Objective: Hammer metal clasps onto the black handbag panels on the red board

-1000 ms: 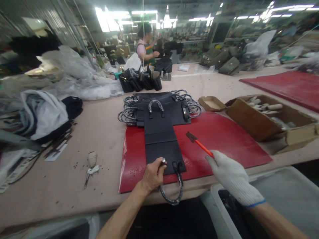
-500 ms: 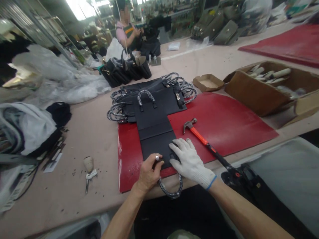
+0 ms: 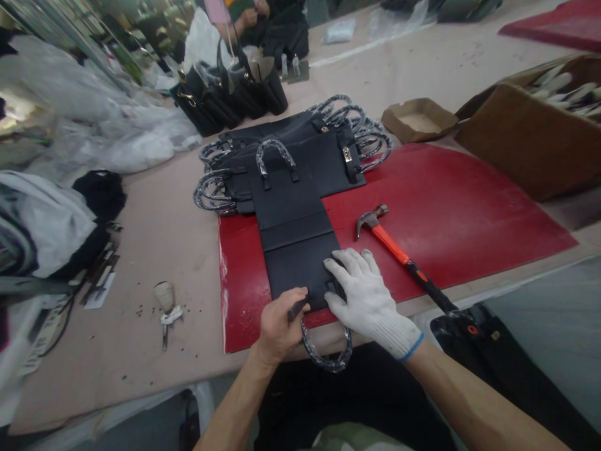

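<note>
My bare left hand (image 3: 282, 322) is closed around a short metal rod (image 3: 297, 309), which leans at the near edge of a black leather bag panel (image 3: 298, 263). A white knitted glove covers my right hand (image 3: 364, 294). It presses on the panel's near right corner with fingers spread, close to a dark handle tab. Below both hands, a plastic-wrapped handle (image 3: 328, 363) hangs over the table's front edge. A second wrapped handle (image 3: 275, 150) lies at the panel's far end. To the right rests a claw hammer (image 3: 394, 244) with an orange and black grip.
A red mat (image 3: 469, 213) lies under the work. Behind are stacked bag pieces (image 3: 328, 156), black handbags (image 3: 235, 91) and a person's arm (image 3: 244, 22). Cardboard boxes (image 3: 526, 138) stand right. A brush-like tool (image 3: 164, 307) and plastic wrapping (image 3: 117, 138) lie left.
The view has tipped down and come closer. The rod in my left hand has tilted, showing its dark side instead of its shiny end. My right hand stays on the panel.
</note>
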`<act>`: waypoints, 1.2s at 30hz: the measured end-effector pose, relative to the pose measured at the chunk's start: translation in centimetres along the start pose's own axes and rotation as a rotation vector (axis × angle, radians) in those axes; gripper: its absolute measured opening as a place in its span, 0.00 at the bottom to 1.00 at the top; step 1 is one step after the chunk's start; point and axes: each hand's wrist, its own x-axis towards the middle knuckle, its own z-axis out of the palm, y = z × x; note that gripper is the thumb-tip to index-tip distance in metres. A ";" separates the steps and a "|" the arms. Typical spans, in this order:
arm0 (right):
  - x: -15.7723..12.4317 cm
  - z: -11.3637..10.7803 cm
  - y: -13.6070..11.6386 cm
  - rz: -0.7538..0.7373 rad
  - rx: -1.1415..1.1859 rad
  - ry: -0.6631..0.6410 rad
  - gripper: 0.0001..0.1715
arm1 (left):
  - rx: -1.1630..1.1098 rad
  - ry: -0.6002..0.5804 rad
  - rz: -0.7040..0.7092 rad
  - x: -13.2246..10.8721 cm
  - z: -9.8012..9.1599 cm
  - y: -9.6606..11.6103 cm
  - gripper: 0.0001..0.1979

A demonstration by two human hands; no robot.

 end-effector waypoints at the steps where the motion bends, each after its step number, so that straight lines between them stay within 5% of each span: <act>1: 0.0 0.0 0.0 0.000 -0.001 -0.001 0.34 | 0.004 0.033 -0.073 0.0 0.0 0.1 0.06; 4: 0.1 0.0 0.1 -0.005 0.000 -0.006 0.34 | -0.016 0.105 -0.247 0.1 -0.2 0.5 0.05; 36: -0.1 0.3 0.3 -0.002 0.007 0.007 0.34 | -0.030 0.010 -0.132 1.0 0.9 0.3 0.04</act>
